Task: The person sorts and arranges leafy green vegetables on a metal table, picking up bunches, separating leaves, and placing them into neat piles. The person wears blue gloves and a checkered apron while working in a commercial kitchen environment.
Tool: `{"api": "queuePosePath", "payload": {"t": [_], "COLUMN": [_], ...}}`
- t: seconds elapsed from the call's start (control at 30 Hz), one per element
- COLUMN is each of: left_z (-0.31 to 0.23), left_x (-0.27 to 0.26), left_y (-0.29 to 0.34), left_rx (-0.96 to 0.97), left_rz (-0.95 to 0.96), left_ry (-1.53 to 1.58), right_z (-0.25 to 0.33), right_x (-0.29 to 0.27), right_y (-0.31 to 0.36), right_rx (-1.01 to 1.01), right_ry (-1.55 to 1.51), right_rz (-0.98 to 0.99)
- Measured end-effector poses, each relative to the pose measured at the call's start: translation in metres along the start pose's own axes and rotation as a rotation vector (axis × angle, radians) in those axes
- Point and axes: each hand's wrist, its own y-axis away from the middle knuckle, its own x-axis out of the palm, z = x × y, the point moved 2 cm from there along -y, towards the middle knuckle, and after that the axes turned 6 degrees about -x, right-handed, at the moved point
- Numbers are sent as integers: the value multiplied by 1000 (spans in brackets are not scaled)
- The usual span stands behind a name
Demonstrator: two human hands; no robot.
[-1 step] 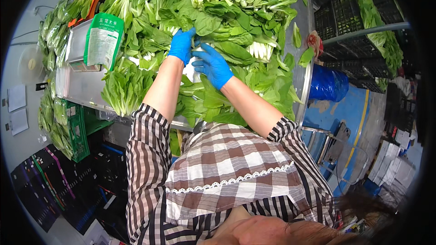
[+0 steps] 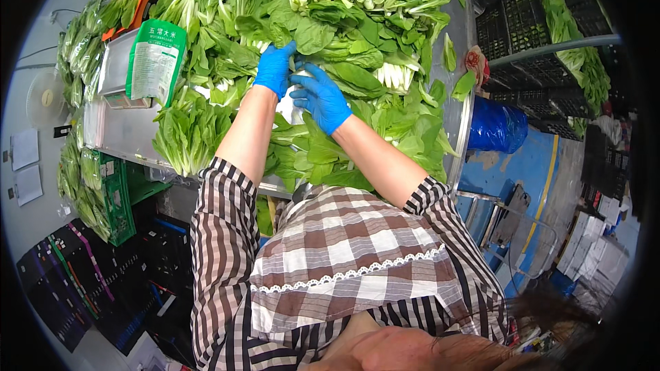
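Note:
Both my hands wear blue gloves over a table heaped with leafy greens that have white stems, like bok choy (image 2: 337, 55). My left hand (image 2: 275, 70) is closed, its fingers pressed together and pointing away to the right, against the leaves. Whatever it holds is hidden. Just to its right, my right hand (image 2: 320, 98) has its fingers bent and slightly apart, the tips close to the left hand. A pale patch shows between the hands. A loose bunch of greens (image 2: 189, 130) lies left of my left forearm.
A green and white printed bag (image 2: 157, 62) rests on a metal scale (image 2: 113, 69) at the left. Bagged greens (image 2: 82, 55) stand beyond it, above a green crate (image 2: 118, 199). Black crates (image 2: 509, 27) stack at the right, near a blue plastic-wrapped bundle (image 2: 496, 126).

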Motion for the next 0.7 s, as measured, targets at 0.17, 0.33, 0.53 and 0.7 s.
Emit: {"api": "queuePosePath", "payload": {"t": [0.17, 0.33, 0.53, 0.7], "left_z": [-13, -6, 44, 94], "left_x": [32, 25, 28, 40], "left_y": [57, 71, 121, 172], "left_rx": [248, 149, 74, -50], "left_rz": [3, 117, 81, 76], "left_ry": [-76, -96, -102, -59], "right_z": [19, 18, 15, 33], "right_x": [13, 7, -25, -72], "right_y": [29, 34, 79, 132], "right_rx": [-139, -132, -52, 26], "right_ry": [-78, 27, 288, 598], "right_rz": [14, -157, -194, -110]}}
